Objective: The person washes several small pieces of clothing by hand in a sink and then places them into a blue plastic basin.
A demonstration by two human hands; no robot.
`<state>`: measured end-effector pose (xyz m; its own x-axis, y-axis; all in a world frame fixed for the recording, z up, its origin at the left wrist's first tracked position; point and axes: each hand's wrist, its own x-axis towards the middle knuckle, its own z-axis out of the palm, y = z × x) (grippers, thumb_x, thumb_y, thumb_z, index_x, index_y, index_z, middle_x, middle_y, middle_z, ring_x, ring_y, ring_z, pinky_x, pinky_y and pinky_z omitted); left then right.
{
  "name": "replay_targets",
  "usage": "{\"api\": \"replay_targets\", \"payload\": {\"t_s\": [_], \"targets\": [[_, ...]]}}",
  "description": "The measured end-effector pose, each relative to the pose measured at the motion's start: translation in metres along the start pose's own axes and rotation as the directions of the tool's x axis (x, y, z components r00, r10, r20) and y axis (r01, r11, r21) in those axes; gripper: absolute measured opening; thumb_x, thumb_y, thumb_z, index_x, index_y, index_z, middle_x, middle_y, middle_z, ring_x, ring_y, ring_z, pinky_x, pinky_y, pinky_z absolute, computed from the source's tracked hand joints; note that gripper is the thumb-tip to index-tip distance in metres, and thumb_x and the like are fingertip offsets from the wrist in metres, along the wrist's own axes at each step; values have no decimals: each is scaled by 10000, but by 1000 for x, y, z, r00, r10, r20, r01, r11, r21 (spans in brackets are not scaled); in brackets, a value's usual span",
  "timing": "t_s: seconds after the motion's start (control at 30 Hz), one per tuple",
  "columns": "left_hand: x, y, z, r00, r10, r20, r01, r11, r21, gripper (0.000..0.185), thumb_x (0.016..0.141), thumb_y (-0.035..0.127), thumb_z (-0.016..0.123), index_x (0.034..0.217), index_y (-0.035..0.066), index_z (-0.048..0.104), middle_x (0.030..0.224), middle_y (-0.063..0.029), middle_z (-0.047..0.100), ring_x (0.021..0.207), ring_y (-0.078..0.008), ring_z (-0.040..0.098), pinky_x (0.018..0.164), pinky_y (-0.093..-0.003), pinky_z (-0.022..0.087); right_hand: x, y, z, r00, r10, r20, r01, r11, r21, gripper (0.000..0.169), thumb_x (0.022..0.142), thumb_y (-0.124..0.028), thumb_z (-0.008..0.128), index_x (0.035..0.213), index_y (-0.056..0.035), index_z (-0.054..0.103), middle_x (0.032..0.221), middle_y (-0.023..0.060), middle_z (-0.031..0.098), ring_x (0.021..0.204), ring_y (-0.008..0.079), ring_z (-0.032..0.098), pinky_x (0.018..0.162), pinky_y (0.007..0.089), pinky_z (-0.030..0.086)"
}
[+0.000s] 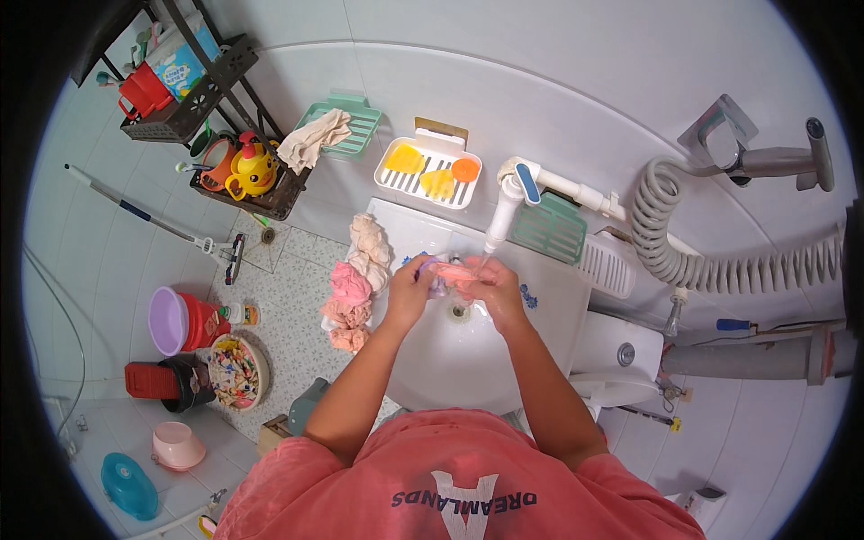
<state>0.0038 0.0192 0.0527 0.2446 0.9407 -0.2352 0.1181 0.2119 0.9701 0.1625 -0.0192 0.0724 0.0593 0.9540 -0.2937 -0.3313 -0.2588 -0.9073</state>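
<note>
Under the white plastic tap [498, 226] with a blue handle, a small wet cloth item [453, 273], coral pink with some purple, is stretched between my two hands. Its exact kind cannot be made out. My left hand [409, 289] grips one end, near the purple part. The other end is in my right hand [498, 291], just below the spout. Both hands are over the white washbasin [445, 364], above its drain [459, 312]. Wrung, crumpled cloths in pink [351, 282] and cream [369, 250] lie along the basin's left edge.
A white soap dish [428, 196] with yellow and orange pieces hangs behind the basin. A green rack [354, 138] holds a beige cloth [314, 140]. At right are a coiled hose [658, 223] and toilet [621, 344]. A basket of laundry [263, 371] stands on the floor.
</note>
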Motion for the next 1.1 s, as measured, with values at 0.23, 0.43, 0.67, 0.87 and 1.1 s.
{"api": "replay_targets", "payload": {"t_s": [0.23,0.43,0.67,0.87,1.1], "targets": [[8,-16,-18,981,-189,-38,186,981,-56,223,906,271,475,914,73,577,766,30,527,676,-62,472,596,-222,427,3,6,-19,991,68,113,-93,968,232,232,776,-57,549,998,11,547,862,78,601,745,115,562,665,241,431],[-1,2,-8,987,29,160,-21,998,-57,186,843,202,585,888,25,554,838,-30,515,781,-83,485,630,-244,437,5,3,-11,994,66,89,-79,983,163,274,792,-39,552,1057,29,532,814,59,588,642,88,514,570,214,396],[12,-9,-9,982,168,87,-185,949,254,161,862,174,555,864,13,556,685,19,513,567,-67,479,500,-212,424,3,-5,-13,996,35,88,-28,997,-75,309,775,-17,566,1074,49,522,753,58,590,599,93,513,550,220,420],[8,0,-16,998,-53,31,51,998,47,225,888,216,455,886,17,560,688,-18,529,603,-88,499,533,-236,431,3,-5,-27,977,142,158,-158,983,93,263,765,-10,542,1023,38,550,864,88,588,698,133,539,646,250,430],[11,-19,-23,963,-268,-16,267,962,-52,170,822,189,460,897,55,533,748,-33,514,668,-132,516,614,-281,457,9,-16,-21,968,78,239,-182,873,453,356,673,33,445,1024,37,503,815,81,514,653,153,459,648,250,392]]}}
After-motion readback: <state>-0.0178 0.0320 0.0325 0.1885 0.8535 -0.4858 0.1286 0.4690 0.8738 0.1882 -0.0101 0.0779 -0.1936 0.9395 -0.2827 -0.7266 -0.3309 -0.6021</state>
